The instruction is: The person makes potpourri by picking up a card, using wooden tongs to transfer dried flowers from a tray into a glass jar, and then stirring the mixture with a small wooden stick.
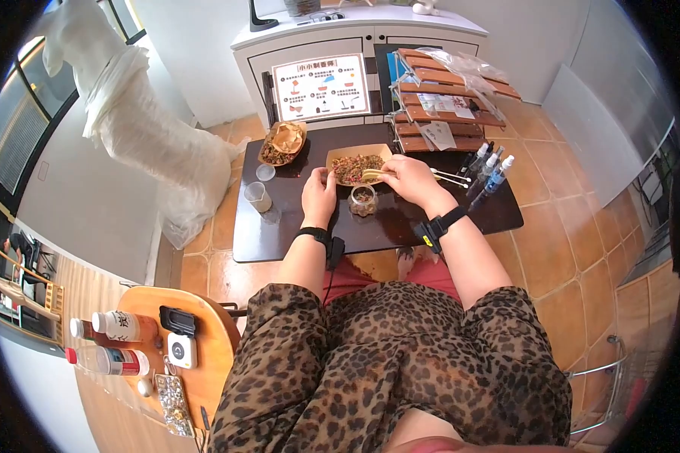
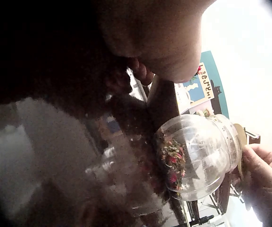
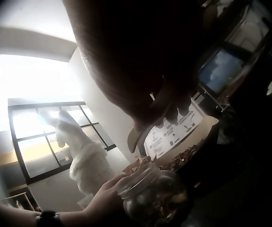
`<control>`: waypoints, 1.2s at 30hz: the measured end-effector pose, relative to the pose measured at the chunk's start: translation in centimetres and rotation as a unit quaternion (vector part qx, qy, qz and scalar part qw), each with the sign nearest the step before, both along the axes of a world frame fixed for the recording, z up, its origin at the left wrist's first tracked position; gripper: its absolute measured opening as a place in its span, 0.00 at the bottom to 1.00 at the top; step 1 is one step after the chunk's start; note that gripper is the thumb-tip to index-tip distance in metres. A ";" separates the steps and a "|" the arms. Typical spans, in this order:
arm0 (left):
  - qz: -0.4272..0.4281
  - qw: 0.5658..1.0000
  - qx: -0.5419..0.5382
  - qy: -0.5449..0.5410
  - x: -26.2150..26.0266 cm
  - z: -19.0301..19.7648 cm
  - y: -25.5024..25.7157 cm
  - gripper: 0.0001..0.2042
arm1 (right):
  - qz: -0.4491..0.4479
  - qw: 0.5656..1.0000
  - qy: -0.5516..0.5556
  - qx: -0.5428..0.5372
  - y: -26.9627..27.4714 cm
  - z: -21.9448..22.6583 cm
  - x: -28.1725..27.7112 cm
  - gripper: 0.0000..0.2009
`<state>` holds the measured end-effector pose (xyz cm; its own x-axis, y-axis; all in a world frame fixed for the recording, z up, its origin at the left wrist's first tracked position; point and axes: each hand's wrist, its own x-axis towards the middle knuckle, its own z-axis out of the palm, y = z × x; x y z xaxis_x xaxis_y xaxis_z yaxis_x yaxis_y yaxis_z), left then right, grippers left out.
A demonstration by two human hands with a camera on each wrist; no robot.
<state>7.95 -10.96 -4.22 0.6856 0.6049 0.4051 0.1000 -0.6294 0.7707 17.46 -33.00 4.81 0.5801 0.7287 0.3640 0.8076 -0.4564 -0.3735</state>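
A paper tray (image 1: 389, 153) of dried flowers and herbs (image 1: 349, 167) lies on the dark table. My left hand (image 1: 319, 198) is at its left edge, fingers and thumb bent at the rim. My right hand (image 1: 414, 181) pinches a small pale wooden tool (image 1: 372, 174), whose flat end is over the herbs. In the left wrist view the wooden tool (image 2: 242, 142) shows beyond the mouth of an open clear jar (image 2: 197, 156). This jar (image 1: 363, 201) stands in front of the tray with some dried petals (image 2: 174, 165) at its bottom.
A second herb tray (image 1: 281, 145) holds crumpled brown paper at the back left. A clear cup (image 1: 258, 198) and a small lid (image 1: 265, 173) stand at left. Several spray bottles (image 1: 495, 172) and white-tipped sticks (image 1: 452, 178) lie at right. Behind are an instruction board (image 1: 321, 87) and a slatted wooden rack (image 1: 446, 102).
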 end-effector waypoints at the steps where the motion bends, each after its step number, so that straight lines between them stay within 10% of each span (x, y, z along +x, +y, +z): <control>1: 0.001 1.000 0.000 0.002 0.0 0.0 0.0 0.15 | -0.017 1.000 -0.002 0.002 0.1 0.1 0.0 0.10; 13: -0.004 1.000 -0.002 -0.011 0.0 0.0 0.0 0.15 | -0.077 0.986 -0.057 -0.135 3.1 -2.9 1.9 0.10; 36: -0.001 1.000 0.005 0.004 0.2 -0.6 0.4 0.15 | -0.126 0.990 -0.054 -0.025 2.8 -2.9 1.8 0.08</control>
